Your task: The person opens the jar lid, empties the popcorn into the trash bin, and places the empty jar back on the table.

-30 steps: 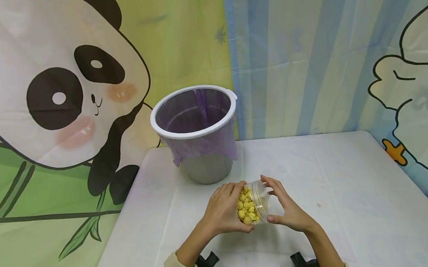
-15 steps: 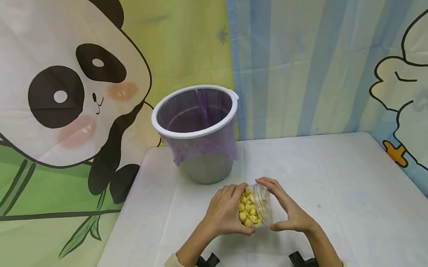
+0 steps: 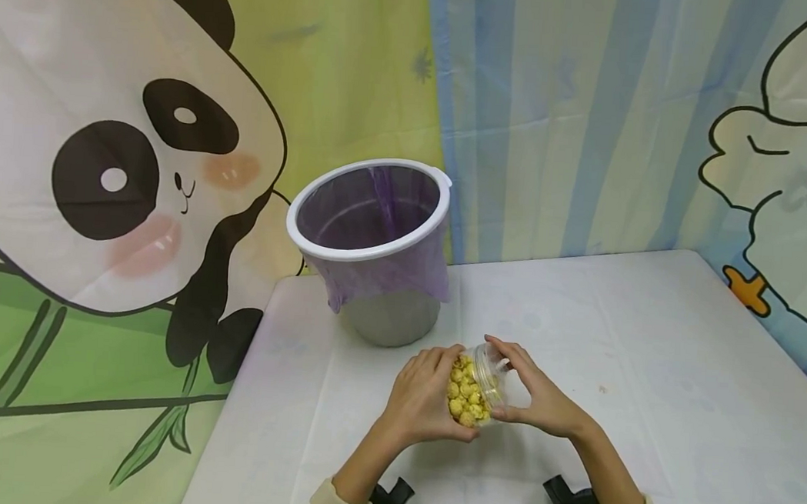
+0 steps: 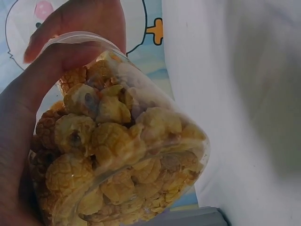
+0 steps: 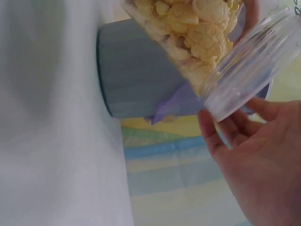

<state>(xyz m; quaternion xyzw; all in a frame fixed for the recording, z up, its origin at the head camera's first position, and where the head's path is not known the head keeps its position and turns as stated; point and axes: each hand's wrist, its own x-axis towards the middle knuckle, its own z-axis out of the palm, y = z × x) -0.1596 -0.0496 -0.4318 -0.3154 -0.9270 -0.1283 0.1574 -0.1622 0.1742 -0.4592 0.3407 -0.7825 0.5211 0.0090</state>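
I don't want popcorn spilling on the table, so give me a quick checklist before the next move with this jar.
1. Left hand grips the jar: ok, wrapped round its side.
2. Right hand at the lid: ok, fingers touch its edge.
3. Lid loosened: cannot tell.
4. Jar upright: not ok, tilted with the lid end toward the right hand.
5. Popcorn inside the jar: ok.
6. Bin upright and lined with a bag: ok.

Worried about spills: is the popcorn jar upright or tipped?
Tipped: the head view shows the jar leaning sideways in the left hand, its rimmed end toward the right hand.
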